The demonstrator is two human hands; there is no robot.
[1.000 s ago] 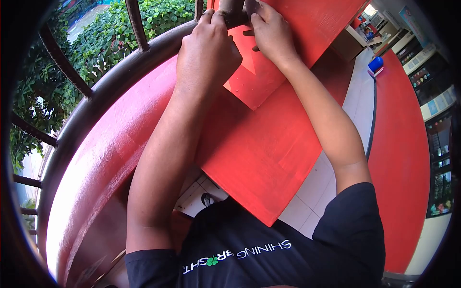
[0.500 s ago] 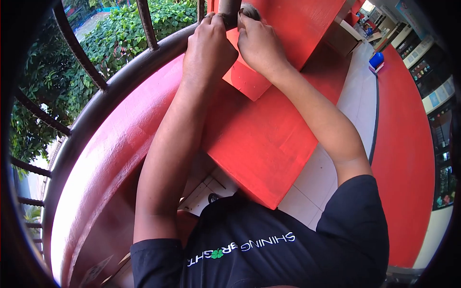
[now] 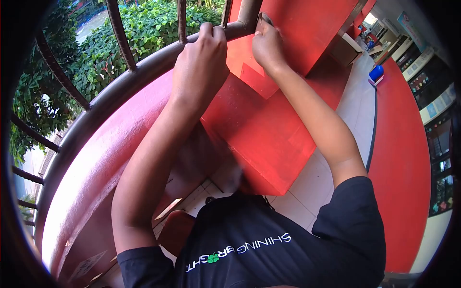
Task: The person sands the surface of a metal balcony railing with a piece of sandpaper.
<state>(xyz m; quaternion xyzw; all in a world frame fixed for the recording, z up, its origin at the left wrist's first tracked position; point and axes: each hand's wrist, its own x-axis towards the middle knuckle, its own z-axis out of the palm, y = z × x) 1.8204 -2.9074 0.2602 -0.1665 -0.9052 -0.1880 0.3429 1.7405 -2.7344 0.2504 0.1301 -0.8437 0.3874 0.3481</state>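
Observation:
My left hand (image 3: 201, 65) is closed over the dark metal railing (image 3: 161, 57), its fingers curled across the top and its knuckles up. To its right, my right hand (image 3: 268, 47) is closed near the railing's upright post (image 3: 249, 13), at the edge of the red pillar (image 3: 293, 29). A small dark, rounded thing (image 3: 266, 19) shows at its fingertips; its kind I cannot make out. The fingers of my right hand are partly hidden behind the hand itself.
Under the railing curves a pink wall (image 3: 103, 153). A red ledge block (image 3: 264, 139) juts out before my body. Green bushes (image 3: 139, 36) grow beyond the bars. On the right are a long red surface (image 3: 401, 168) and a blue object (image 3: 376, 73).
Both hands were close together by the post. Now my left hand is further left along the railing, and my right hand has shifted slightly right and down. The view has shifted too.

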